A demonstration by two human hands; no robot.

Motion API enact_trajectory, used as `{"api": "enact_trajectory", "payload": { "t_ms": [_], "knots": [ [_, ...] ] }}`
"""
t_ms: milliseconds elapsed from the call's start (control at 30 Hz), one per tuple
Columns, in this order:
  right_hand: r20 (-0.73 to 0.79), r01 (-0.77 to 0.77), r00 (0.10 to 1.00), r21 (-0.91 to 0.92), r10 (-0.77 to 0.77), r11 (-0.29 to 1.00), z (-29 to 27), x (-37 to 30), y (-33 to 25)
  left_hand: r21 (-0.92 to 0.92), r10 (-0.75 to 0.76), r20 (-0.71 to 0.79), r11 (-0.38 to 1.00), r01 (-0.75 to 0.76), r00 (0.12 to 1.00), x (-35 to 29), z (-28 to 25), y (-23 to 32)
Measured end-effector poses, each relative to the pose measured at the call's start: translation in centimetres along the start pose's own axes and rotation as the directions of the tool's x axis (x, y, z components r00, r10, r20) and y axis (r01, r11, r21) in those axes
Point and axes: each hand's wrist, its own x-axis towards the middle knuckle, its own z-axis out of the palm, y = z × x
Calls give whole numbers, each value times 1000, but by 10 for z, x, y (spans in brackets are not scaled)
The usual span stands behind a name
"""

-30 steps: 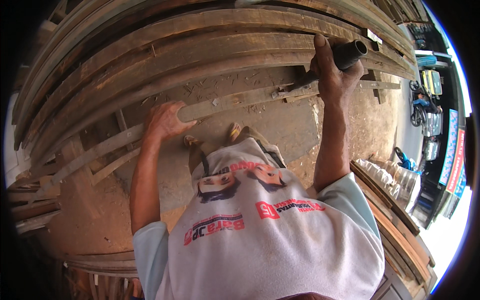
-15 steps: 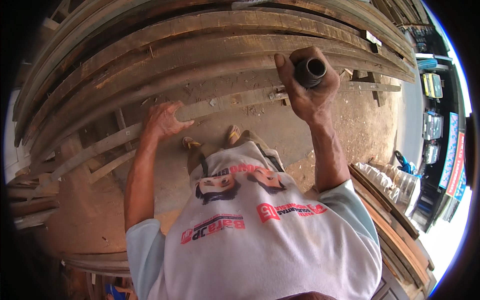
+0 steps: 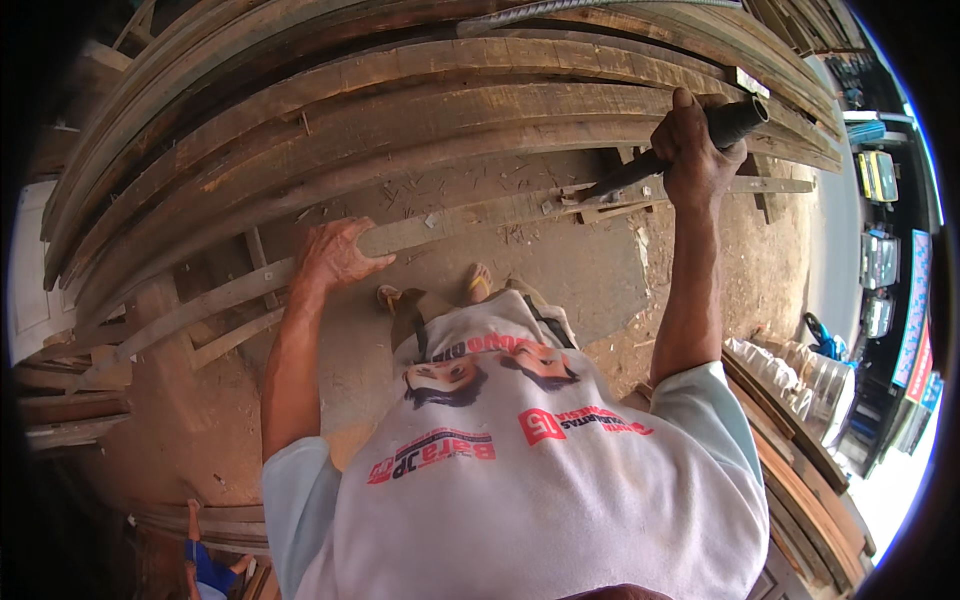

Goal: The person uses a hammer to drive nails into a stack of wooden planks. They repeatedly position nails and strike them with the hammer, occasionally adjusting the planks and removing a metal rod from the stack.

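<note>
My right hand grips a dark metal bar with a hollow, pipe-like end. The pipe end points to the right and away from me, while the narrow tip slants down to the left. That tip meets or sits just over a narrow wooden plank; exact contact is hard to tell. Farther left on the same plank, my left hand is clasped over its edge, thumb apart on the near side. Small splintered bits lie on the plank by the bar's tip.
Long stacked timbers stretch across the far side, with a ribbed steel rod above. More boards and white sacks stand at right. My sandalled feet are below the plank. Another person shows at lower left.
My right hand has moved right and tilted the bar, so its shaft now shows and its tip is at the plank. My left hand stays on the plank. The view has shifted slightly.
</note>
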Motion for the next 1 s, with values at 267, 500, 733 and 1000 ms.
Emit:
{"api": "enact_trajectory", "payload": {
  "t_ms": [267,500,733,1000],
  "knots": [
    [205,43,978,-46,-33,998,-4,-22,-5,-60,-69,140,995,78,988,-4,-2,4],
    [155,-18,985,-358,79,933,43,-11,-15,-33,12,90,999,-9,996,6,6,8],
    [332,146,943,-466,20,873,46,-12,-5,-66,-47,178,996,60,983,8,-12,22],
    [-6,-23,1000,-279,22,960,37,28,14,-65,-2,72,998,7,997,4,-1,16]
  ]
}}
